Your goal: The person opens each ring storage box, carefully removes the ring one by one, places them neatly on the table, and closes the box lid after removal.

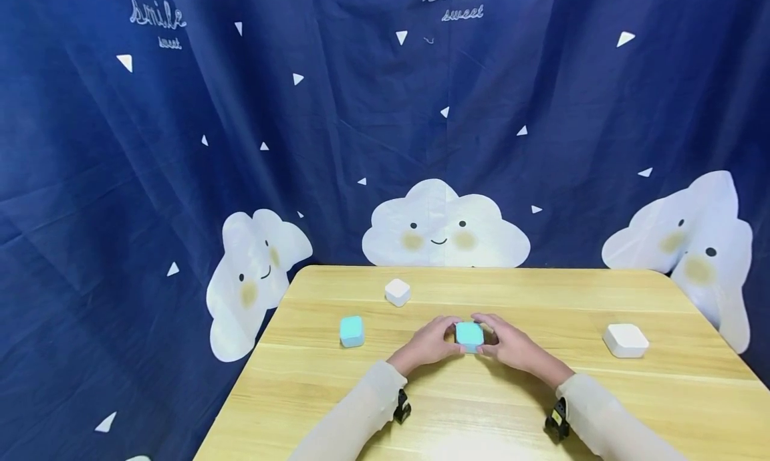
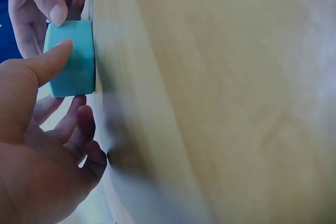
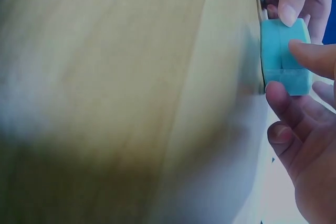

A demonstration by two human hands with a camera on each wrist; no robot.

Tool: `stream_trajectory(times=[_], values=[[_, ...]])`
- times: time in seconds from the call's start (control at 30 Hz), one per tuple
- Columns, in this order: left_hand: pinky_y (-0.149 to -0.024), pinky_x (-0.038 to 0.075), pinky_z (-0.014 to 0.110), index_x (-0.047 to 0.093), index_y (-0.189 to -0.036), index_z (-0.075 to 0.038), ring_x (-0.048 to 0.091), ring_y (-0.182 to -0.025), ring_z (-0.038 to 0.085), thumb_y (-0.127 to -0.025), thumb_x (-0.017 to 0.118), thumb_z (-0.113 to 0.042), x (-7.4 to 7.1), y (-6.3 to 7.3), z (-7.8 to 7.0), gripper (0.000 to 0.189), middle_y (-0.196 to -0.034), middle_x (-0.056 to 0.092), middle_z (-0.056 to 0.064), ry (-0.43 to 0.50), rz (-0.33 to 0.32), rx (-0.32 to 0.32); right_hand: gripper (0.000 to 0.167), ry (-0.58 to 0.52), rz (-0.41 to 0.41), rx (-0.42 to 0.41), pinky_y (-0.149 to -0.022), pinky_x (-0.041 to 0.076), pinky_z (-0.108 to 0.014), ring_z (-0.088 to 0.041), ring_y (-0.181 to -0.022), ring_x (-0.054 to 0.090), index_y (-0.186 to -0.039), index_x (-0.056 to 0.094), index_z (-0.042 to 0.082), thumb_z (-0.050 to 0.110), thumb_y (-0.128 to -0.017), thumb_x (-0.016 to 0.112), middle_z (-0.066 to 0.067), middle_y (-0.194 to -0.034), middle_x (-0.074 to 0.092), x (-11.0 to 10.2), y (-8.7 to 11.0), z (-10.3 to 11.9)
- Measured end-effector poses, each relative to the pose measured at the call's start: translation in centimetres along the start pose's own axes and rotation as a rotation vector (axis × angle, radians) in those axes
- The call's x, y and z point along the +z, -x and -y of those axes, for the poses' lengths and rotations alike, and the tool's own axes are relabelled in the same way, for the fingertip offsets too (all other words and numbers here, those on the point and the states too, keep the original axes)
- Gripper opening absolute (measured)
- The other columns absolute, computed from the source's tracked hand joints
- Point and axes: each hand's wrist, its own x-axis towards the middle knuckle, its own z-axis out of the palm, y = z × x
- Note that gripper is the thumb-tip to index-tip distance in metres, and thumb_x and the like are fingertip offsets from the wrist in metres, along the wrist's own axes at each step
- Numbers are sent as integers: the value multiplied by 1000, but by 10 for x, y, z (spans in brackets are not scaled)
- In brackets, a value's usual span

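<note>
A turquoise block [image 1: 469, 336] with rounded corners sits between my two hands near the middle of the table. On its left side my left hand [image 1: 430, 341] grips it, and my right hand [image 1: 512, 343] grips it from the right. The left wrist view has the left thumb lying across the front face of the block [image 2: 79, 69], with fingers at its side. From the right wrist, the right thumb rests on the same face of the block [image 3: 273, 48], where thin seam lines show. Its underside is close over the tabletop.
A second turquoise block [image 1: 351, 331] stands to the left on the wooden table [image 1: 289, 387]. Farther back is a small white block [image 1: 398, 292], and a larger white block [image 1: 625, 341] lies at the right. Behind the table hangs a dark blue curtain [image 1: 337, 127] with cloud prints.
</note>
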Motion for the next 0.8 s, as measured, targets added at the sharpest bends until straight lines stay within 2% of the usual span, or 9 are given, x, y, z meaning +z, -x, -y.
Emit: stream_trajectory(times=[0.17,0.37,0.5,0.7,0.8], values=[[-95,50,35,55,-142,-23,58,-106,10,-89,76,-33,1,-1,4,58,-119,61,-5,23,-4,-30,73,-19,10,34,-80,52,-36,-23,-103,62,-153,40,8,21,-91,75,-18,-146,50,0,1,2],[-102,49,43,56,-141,-23,62,-112,13,-91,74,-31,3,-4,9,54,-121,66,-6,81,-29,-51,70,1,-7,33,-76,51,-33,-17,-92,58,-152,42,8,19,-91,74,-16,-141,53,0,3,2],[-104,48,42,58,-138,-21,63,-113,13,-93,72,-28,3,-3,9,48,-118,69,-6,110,-38,-49,68,13,-23,28,-78,52,-36,-18,-96,60,-151,43,7,19,-92,73,-13,-135,56,1,3,0],[-103,48,41,60,-134,-18,63,-112,13,-95,70,-27,3,-3,9,41,-114,70,-7,116,-41,-57,65,23,-47,5,-89,55,-51,-32,-111,63,-149,44,3,20,-93,72,-10,-121,61,0,4,-2],[-103,48,41,61,-133,-19,64,-111,13,-96,69,-27,3,-4,8,39,-113,70,-8,113,-45,-65,65,21,-51,2,-89,55,-50,-32,-109,65,-149,43,1,18,-94,72,-9,-116,63,-1,3,-1]])
